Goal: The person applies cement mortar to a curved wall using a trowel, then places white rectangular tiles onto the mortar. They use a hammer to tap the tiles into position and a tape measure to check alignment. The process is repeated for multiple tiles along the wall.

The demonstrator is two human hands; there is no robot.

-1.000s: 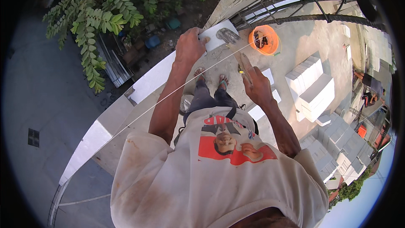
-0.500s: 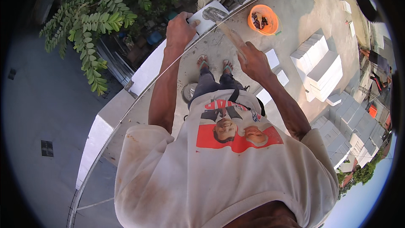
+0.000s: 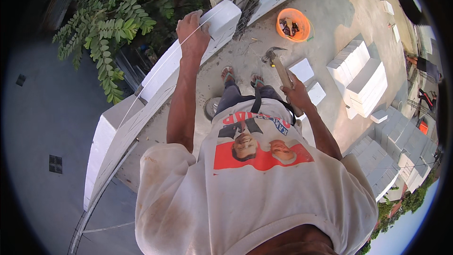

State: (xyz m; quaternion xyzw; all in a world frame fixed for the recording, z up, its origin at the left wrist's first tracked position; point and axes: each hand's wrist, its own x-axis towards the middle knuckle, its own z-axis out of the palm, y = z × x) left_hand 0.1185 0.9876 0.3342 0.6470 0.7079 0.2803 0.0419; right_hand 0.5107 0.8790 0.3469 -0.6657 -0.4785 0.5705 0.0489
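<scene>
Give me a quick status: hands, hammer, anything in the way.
Left hand on white block. Right hand gripping hammer by its handle, head clear of block. String crosses left hand in view, possibly in the way.

I see an off-white shirt, smudged rusty brown on one sleeve, its chest printed with a red panel, two figures, and red and blue lettering. The trousers are dark navy, the sandals pale turquoise at the straps. The hammer has a dark grey head, a brown handle and a dab of yellow. The block is chalky white; so is the stack. Over there, the bucket glows bright orange against the tan-grey floor, and the leaves are fresh green.
</scene>
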